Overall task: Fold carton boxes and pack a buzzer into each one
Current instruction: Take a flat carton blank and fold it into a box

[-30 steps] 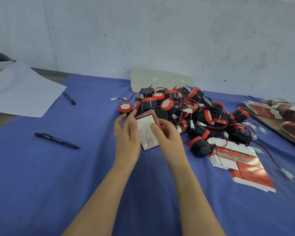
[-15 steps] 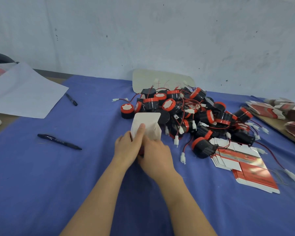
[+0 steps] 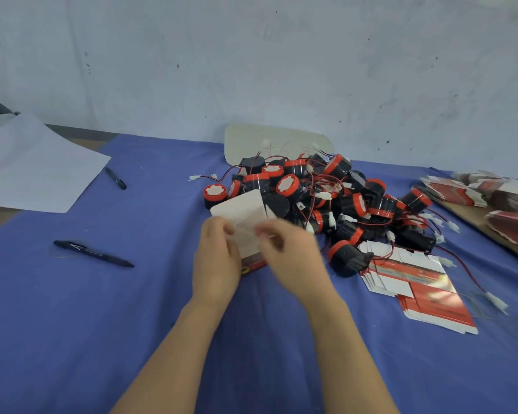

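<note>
Before the buzzer pile (image 3: 353, 201), the left hand (image 3: 217, 259) pinches the carton box (image 3: 242, 211); the blurred right hand's (image 3: 295, 262) fingers are unreadable.

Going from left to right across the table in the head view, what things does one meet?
White paper sheet → nearer black pen → half-folded carton box → pile of buzzers → fanned flat cartons → carton stacks at the right edge.

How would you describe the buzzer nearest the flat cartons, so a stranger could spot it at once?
Start at the blue cloth, then find the heap of black-and-red buzzers at its middle. At the heap's near right edge, beside the stack of flat red-and-white cartons, lies one buzzer. It lies on its side, nearest the person of all the heap.
</note>
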`<state>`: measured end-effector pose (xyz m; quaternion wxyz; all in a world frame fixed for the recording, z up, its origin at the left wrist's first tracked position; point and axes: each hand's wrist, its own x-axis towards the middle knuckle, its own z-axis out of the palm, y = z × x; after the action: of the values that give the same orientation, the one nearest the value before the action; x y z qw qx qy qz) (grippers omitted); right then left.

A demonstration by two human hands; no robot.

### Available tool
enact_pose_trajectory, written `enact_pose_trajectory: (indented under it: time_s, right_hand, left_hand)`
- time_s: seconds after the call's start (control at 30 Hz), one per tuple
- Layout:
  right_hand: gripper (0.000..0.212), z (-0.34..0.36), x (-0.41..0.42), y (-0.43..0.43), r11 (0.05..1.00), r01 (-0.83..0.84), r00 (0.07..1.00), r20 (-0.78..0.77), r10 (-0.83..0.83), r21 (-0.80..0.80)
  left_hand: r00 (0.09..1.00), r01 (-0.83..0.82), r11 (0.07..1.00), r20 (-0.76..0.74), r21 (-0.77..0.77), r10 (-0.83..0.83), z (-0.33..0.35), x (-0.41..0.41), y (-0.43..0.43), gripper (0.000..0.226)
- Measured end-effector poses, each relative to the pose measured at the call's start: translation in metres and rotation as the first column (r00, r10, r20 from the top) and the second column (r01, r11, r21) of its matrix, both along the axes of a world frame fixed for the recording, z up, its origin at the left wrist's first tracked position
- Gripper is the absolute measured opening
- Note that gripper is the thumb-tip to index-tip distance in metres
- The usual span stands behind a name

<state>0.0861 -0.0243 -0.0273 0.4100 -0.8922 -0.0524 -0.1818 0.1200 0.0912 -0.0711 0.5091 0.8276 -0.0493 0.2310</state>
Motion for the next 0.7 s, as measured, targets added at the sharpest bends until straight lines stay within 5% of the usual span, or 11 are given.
enact_pose_trajectory:
  time_s: [0.1, 0.17, 0.27, 0.5, 0.6, 0.7]
  right_hand:
    - [0.020, 0.008, 0.001, -0.026, 0.907, 0.355, 0.901, 0.176, -0.396, 0.225]
    - [0.032, 0.004, 0.005, -0.047, 0.816, 0.578, 0.815, 0.051, -0.577, 0.008]
    - [0.053, -0.010, 0.000, -0.064, 0.795, 0.512, 0.758, -0.265, -0.596, -0.326]
    - [0.035, -0.003, -0.007, -0.074, 0.866, 0.373, 0.783, -0.389, -0.486, -0.332]
    - [0.036, 0.007, -0.016, -0.067, 0.831, 0.550, 0.831, -0.051, -0.555, -0.075]
    - [0.042, 0.022, -0.018, -0.042, 0.875, 0.374, 0.805, 0.360, -0.471, 0.308]
  left_hand:
    - [1.000, 0.004, 0.993, -0.010, 0.117, -0.003, 0.000, -0.001, 0.000, 0.017]
    - [0.999, -0.031, 0.994, -0.015, 0.109, 0.033, 0.003, -0.001, 0.003, 0.019]
    - [0.999, -0.040, 0.992, 0.003, 0.117, 0.040, 0.008, -0.002, 0.004, 0.019]
    - [0.975, 0.114, 0.992, -0.184, -0.058, -0.123, 0.017, -0.003, 0.004, 0.031]
    - [0.963, 0.150, 0.980, -0.206, -0.134, -0.176, 0.019, -0.002, 0.000, 0.033]
    - [0.946, 0.185, 0.961, -0.229, -0.205, -0.231, 0.017, -0.002, -0.002, 0.038]
